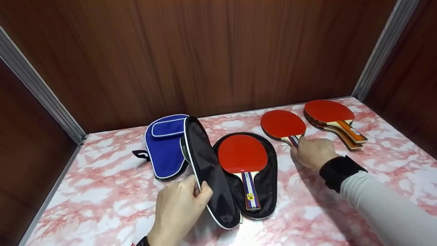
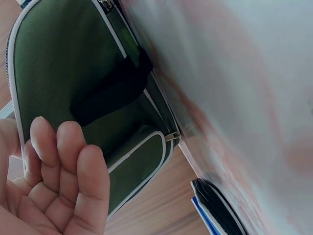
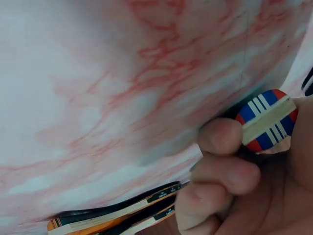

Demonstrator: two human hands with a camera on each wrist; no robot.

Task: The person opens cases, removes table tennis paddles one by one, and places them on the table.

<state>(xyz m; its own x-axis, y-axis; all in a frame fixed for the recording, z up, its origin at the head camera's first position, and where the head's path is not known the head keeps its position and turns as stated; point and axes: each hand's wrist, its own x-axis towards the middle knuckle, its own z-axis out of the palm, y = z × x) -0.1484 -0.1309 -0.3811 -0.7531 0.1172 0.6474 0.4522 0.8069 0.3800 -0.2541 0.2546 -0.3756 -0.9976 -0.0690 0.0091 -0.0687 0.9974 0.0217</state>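
Note:
My left hand (image 1: 181, 201) grips the white-edged rim of a raised case flap (image 1: 210, 167), black inside. In the left wrist view the flap's outer face is green cloth (image 2: 58, 58) with a black strap (image 2: 110, 95). Inside the case's other half (image 1: 272, 184) lies a red table tennis paddle (image 1: 243, 153), its striped handle pointing toward me. On the right, my right hand (image 1: 314, 152) holds a second red paddle (image 1: 283, 123) by its handle. That handle's striped butt end (image 3: 268, 121) shows beside the curled fingers (image 3: 222, 176) in the right wrist view.
A blue paddle case (image 1: 165, 155) with white piping lies behind the flap, partly hidden by it. Stacked paddles (image 1: 329, 111) with orange handles rest at the far right. Wooden panels (image 1: 218, 58) wall in the marbled table (image 1: 102, 177) at the back and sides.

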